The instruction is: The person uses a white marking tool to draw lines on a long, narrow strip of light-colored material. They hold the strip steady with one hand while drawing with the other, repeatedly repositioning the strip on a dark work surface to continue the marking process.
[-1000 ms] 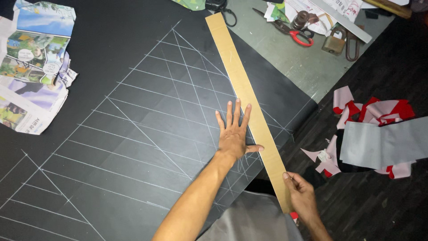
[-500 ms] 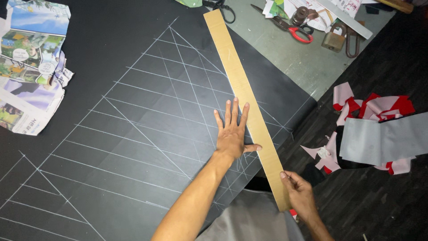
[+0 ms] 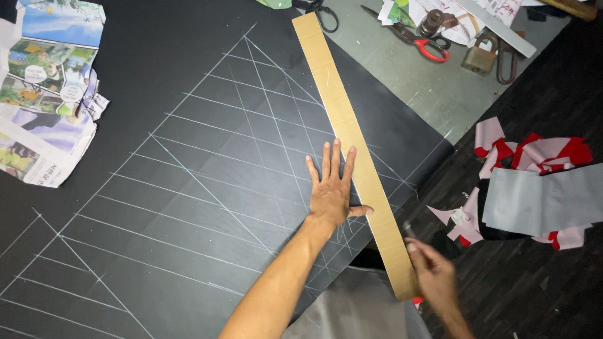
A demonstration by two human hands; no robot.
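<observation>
A grey worktop point(image 3: 433, 94) carries a large black sheet point(image 3: 144, 125) crossed with white chalk lines. A long cardboard strip point(image 3: 342, 119) lies slantwise along the sheet's right edge. The left hand point(image 3: 331, 191) rests open and flat on the sheet, thumb touching the strip. The right hand point(image 3: 432, 276), blurred, is closed around a small pale marker at the strip's near end. Red-handled scissors point(image 3: 422, 43) lie far right, magazine pages point(image 3: 47, 94) far left, and fabric scraps point(image 3: 534, 182) on the dark floor.

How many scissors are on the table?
2. One pair of scissors with red handles lies on the grey tabletop at the top right. Black scissors poke in at the top edge by the cardboard strip. Clutter may hide more.
</observation>
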